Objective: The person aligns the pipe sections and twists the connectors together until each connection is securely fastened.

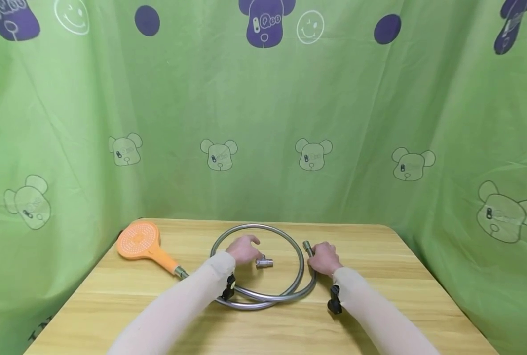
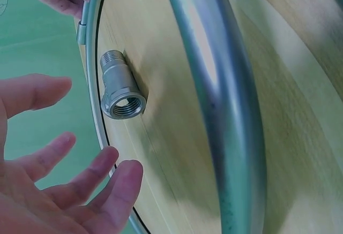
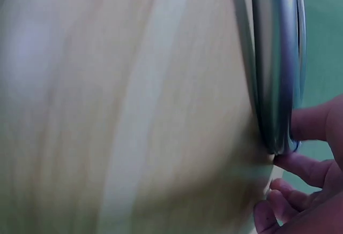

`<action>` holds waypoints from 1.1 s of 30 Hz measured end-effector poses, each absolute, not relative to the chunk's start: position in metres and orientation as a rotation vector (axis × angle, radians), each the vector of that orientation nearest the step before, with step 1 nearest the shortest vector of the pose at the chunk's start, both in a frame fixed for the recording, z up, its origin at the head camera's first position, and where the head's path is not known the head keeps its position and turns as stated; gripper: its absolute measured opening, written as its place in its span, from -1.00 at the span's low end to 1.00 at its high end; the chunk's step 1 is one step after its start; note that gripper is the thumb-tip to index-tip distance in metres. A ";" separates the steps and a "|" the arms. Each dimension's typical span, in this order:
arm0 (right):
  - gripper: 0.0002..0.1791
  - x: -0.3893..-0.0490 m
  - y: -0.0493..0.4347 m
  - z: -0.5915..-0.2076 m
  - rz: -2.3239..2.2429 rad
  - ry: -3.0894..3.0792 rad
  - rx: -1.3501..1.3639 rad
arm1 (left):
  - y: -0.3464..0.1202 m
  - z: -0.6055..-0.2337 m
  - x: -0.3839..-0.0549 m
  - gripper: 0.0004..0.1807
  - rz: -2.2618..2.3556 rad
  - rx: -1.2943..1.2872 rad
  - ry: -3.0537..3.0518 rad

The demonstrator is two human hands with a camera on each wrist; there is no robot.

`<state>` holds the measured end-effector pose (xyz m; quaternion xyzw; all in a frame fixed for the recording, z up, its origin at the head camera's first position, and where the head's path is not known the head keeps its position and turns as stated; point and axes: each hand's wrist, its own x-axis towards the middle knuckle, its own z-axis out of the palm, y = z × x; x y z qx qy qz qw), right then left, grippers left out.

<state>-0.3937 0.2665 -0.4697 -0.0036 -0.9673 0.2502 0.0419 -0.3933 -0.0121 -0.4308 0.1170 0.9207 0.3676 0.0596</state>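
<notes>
A small chrome pipe fitting lies on the wooden table, inside a loop of the metal shower hose. Its threaded opening faces the camera in the left wrist view. My left hand hovers just left of this fitting, fingers spread and holding nothing; in the left wrist view its fingertips are apart from the metal. To the right of the loop, my right hand pinches the hose just behind its free end nut. Thumb and fingers close around the hose in the right wrist view.
An orange shower head lies at the table's left side, joined to the other hose end. The coiled hose takes up the middle of the wooden table. A green patterned curtain surrounds the table at the back and sides.
</notes>
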 end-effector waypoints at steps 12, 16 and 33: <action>-0.77 -0.394 0.256 -0.470 1.007 -2.878 -0.096 | -0.010 -0.437 -0.400 -0.38 1.088 0.362 2.805; -0.71 -0.393 0.254 -0.466 1.097 -2.841 -0.115 | -0.006 -0.438 -0.402 -0.39 1.046 0.390 2.820; -0.46 -0.395 0.251 -0.454 1.251 -2.795 -0.174 | 0.006 -0.439 -0.400 -0.47 0.832 0.543 2.809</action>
